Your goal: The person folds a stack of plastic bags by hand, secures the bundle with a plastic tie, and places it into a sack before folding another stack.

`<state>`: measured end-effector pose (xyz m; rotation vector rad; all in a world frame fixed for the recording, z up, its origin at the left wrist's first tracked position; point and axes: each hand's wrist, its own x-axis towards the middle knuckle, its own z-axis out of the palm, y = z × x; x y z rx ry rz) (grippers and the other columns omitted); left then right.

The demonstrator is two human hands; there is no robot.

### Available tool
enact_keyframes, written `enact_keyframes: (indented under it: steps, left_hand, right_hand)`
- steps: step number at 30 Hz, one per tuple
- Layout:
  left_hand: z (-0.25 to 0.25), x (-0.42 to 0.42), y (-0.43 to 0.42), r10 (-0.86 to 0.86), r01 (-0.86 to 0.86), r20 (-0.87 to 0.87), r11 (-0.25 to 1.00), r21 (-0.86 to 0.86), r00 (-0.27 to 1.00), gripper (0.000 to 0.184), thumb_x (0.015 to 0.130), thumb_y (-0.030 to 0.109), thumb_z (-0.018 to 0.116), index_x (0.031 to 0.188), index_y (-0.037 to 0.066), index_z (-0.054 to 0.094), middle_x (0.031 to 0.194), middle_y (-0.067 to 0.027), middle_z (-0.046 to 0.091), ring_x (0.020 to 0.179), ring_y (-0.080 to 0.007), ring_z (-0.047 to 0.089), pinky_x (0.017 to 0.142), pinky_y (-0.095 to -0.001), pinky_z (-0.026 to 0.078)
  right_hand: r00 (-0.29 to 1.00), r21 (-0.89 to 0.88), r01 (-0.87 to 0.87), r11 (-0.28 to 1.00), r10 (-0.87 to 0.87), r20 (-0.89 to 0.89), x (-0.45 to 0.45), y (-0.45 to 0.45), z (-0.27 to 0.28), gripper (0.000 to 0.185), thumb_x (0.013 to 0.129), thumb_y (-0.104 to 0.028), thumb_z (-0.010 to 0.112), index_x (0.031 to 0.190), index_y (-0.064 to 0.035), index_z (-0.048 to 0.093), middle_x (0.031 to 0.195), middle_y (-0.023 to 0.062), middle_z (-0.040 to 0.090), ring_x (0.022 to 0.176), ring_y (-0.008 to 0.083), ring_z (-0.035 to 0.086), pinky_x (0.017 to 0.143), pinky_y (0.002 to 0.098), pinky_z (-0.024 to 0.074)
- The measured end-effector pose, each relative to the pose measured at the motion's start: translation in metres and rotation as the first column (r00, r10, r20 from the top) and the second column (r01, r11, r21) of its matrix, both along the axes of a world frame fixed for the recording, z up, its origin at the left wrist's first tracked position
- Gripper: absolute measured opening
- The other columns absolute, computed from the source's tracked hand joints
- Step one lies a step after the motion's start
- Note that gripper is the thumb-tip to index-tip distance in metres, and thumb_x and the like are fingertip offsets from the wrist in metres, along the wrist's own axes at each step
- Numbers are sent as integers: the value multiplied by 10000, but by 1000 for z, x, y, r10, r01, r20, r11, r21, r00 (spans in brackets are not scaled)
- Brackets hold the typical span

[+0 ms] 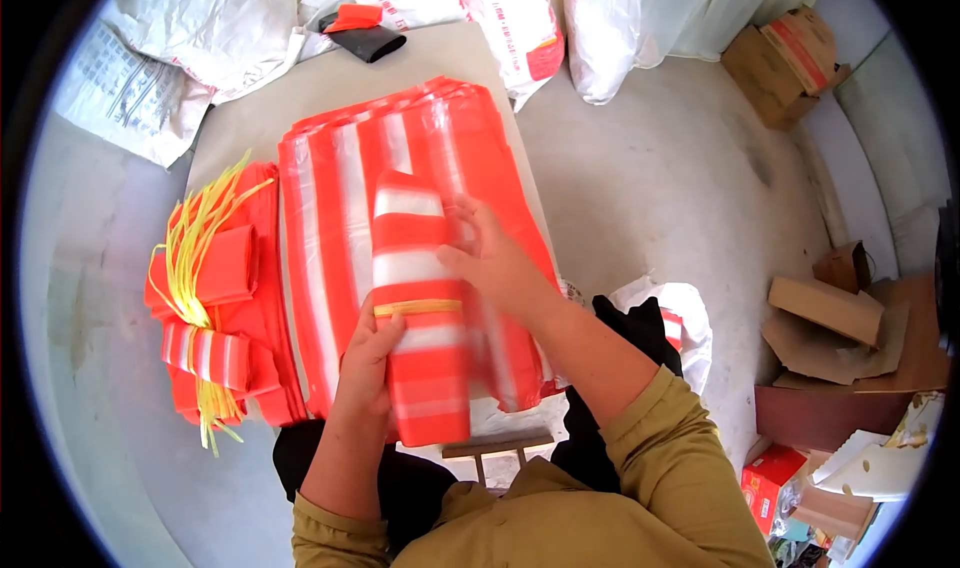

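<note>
A folded bundle of red-and-white striped plastic bags (422, 368) is held upright over the table, with a yellow tie (418, 308) across its middle. My left hand (368, 363) grips its left edge, the thumb lying on the front just below the tie. On the upper right edge is my right hand (495, 268), thumb against the front and the fingers bent beside it, slightly blurred. Behind the bundle lies a broad flat stack of the same striped bags (325, 188).
Left of the stack, yellow strips (190, 248) lie over folded red bags (235, 263) and a small striped bundle (205, 358). White sacks (200, 28) stand behind the table (440, 53). Cardboard boxes (825, 313) sit on the floor at right. A wooden stool (497, 448) shows below.
</note>
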<state>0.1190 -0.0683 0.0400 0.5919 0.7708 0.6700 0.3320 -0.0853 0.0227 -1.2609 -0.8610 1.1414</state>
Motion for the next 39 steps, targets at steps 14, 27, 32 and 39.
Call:
enact_keyframes:
  steps: [14,27,32,39]
  left_hand:
    - [-14,8,-1,-90,90,27,996,-14,996,540,1051,96,537,1561,69,362,1444,-124,569,1279,-251,600,1065,-440,528]
    - [-18,15,-7,-146,146,17,989,16,989,655,980,64,637,1565,64,342,1507,-125,506,1375,-266,516,1133,-448,451]
    - [-16,20,-12,-211,218,-82,971,101,974,770,928,22,689,1587,55,291,1500,-139,486,1364,-265,515,1116,-440,462]
    - [-17,28,-25,-299,334,-230,933,133,926,818,922,11,715,1606,46,266,1444,-131,542,1304,-223,555,1087,-399,478]
  right_hand:
    - [969,1,21,1000,-20,-244,0,-5,9,974,887,24,684,1652,-62,88,1593,204,377,1367,275,513,1117,388,456]
    - [980,-41,115,993,-120,-158,10,-8,12,965,870,4,688,1656,-84,134,1552,196,403,1266,265,567,1021,373,516]
    - [969,-15,196,981,-196,-150,17,-7,14,949,834,13,683,1641,-65,189,1563,206,407,1163,242,598,981,356,539]
    - [950,-17,284,959,-283,-131,31,-3,0,934,837,-17,703,1632,-51,213,1564,202,405,1161,246,594,994,366,527]
